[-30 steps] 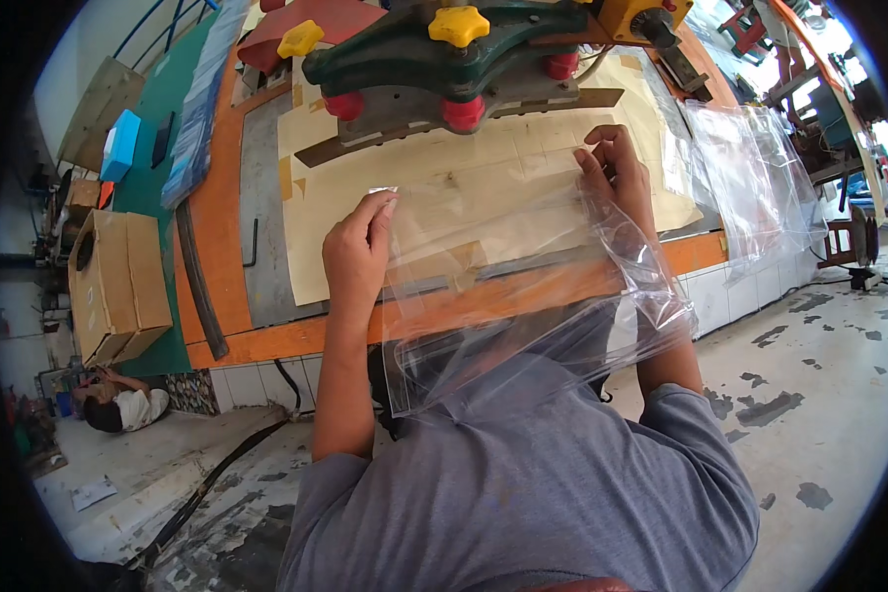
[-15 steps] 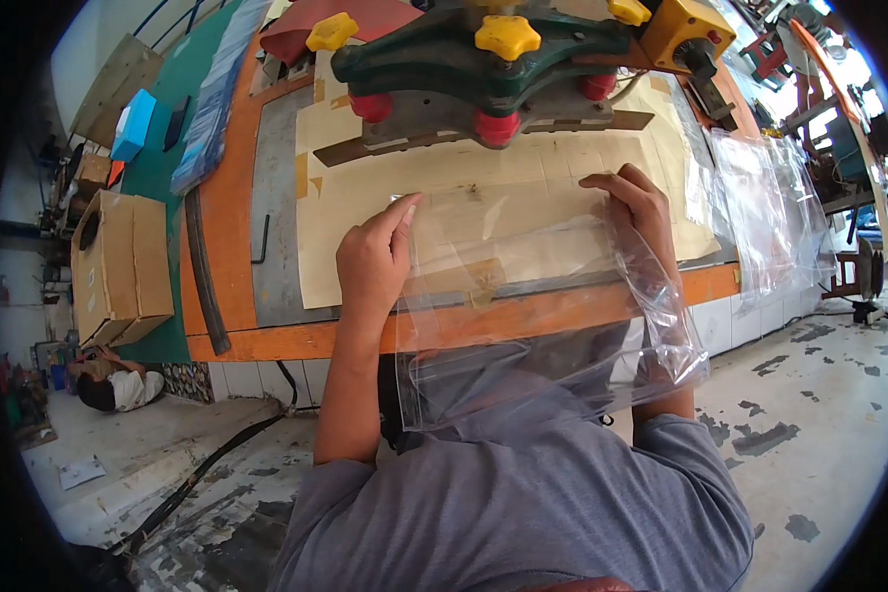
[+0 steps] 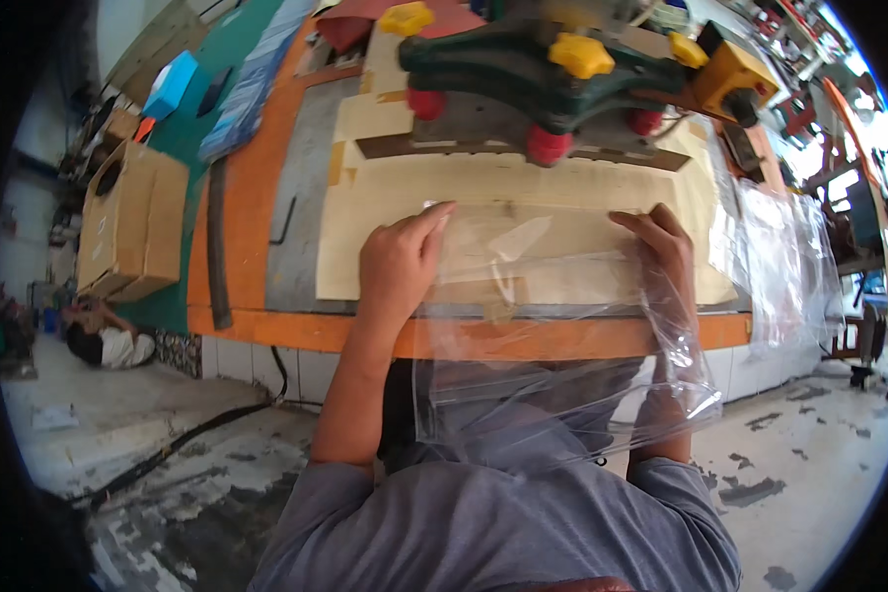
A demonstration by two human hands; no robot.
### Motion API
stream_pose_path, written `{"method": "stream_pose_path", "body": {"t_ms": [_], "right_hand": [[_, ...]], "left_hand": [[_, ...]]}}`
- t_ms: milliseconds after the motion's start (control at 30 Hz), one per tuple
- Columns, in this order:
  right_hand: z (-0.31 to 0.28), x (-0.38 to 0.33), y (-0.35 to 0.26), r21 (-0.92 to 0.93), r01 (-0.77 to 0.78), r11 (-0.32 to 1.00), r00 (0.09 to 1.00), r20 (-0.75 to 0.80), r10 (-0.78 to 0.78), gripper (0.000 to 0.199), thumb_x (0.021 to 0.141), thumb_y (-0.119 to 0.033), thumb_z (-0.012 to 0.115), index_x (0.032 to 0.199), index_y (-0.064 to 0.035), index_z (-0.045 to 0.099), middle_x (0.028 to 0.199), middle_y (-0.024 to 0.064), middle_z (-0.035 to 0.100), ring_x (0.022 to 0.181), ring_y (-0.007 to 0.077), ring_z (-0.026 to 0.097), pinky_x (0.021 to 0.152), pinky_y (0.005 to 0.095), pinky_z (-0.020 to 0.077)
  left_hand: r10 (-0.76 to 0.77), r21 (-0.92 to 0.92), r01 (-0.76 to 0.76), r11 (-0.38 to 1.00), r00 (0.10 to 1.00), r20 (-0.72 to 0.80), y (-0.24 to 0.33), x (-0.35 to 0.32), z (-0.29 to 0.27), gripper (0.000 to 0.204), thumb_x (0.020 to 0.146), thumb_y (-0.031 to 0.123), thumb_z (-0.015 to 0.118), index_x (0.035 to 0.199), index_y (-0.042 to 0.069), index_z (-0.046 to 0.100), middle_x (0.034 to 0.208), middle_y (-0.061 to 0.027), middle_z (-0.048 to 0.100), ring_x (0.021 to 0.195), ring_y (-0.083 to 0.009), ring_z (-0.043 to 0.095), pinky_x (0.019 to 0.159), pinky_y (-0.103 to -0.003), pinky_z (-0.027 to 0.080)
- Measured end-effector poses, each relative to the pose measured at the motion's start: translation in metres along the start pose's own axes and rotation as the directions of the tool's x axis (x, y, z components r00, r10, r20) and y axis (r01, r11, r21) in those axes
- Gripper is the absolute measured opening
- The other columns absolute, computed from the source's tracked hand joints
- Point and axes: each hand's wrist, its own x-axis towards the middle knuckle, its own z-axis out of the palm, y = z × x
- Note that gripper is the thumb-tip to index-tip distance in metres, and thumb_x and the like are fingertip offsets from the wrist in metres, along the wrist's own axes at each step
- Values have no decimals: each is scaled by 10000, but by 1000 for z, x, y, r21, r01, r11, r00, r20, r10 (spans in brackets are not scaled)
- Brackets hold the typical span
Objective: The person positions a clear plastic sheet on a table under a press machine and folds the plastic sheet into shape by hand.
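A clear plastic sheet [image 3: 553, 385], perhaps a bag or sleeve, stretches between my two hands and hangs over the table's front edge toward my lap. My left hand [image 3: 401, 255] pinches its far left corner between thumb and fingers. At the far right corner, my right hand [image 3: 665, 242] grips the film, with the index finger pointing inward. The sheet's far part lies over a tan board [image 3: 365, 227] on the table. Just beyond my hands hangs a dark green press head [image 3: 553, 79] with yellow knobs, red collars and a long metal bar [image 3: 405, 148] beneath.
More clear plastic [image 3: 784, 266] drapes off the table's right side. On the left are a hex key [image 3: 285, 221], a dark strip [image 3: 218, 247], stacked plastic sheets [image 3: 257, 89] and a cardboard box [image 3: 133, 222]. A yellow control box [image 3: 735, 79] sits beside the press. Another person [image 3: 113, 340] is low at the far left.
The view has shifted, so the scene appears further right. My hands still hold the sheet by its far corners, slightly further back from the press bar's ends; the grip looks unchanged.
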Motion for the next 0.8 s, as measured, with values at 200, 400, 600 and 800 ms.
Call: {"method": "stream_pose_path", "body": {"t_ms": [200, 400, 600, 800], "right_hand": [[2, -2, 6, -37, 45, 998, 999, 28, -44, 361, 879, -37, 624, 1171, -133, 812, 868, 99, 543, 853, 275, 632, 789, 374, 514], [0, -3, 11, -60, 70, 996, 997, 17, -69, 337, 897, -91, 634, 1171, -179, 809, 886, 113, 558, 894, 299, 641, 815, 400, 530], [0, -2, 12, -128, 51, 990, 998, 41, -47, 462, 850, -49, 608, 1245, -218, 778, 899, 114, 568, 928, 317, 641, 847, 416, 527], [1, 0, 14, -111, 58, 992, 997, 61, -52, 488, 827, -39, 622, 1257, -220, 767, 894, 115, 560, 925, 322, 638, 836, 416, 522]], "left_hand": [[7, -49, -7, 999, 1000, -6, -1, -4, -2, 223, 997, 131, 660, 1183, 129, 783, 924, -162, 757, 745, -351, 711, 689, -426, 552], [-34, -24, 34, 999, 999, 21, 1, -5, -1, 234, 1002, 125, 654, 1199, 130, 779, 932, -171, 757, 771, -350, 712, 711, -419, 553], [-48, -30, 49, 998, 999, 17, -3, -5, 1, 249, 1014, 125, 642, 1225, 121, 773, 991, -175, 768, 858, -338, 741, 769, -411, 567], [10, -66, -11, 998, 1000, -5, -5, -6, -2, 265, 1014, 116, 634, 1245, 103, 763, 1060, -184, 769, 923, -340, 747, 805, -406, 571]]}}
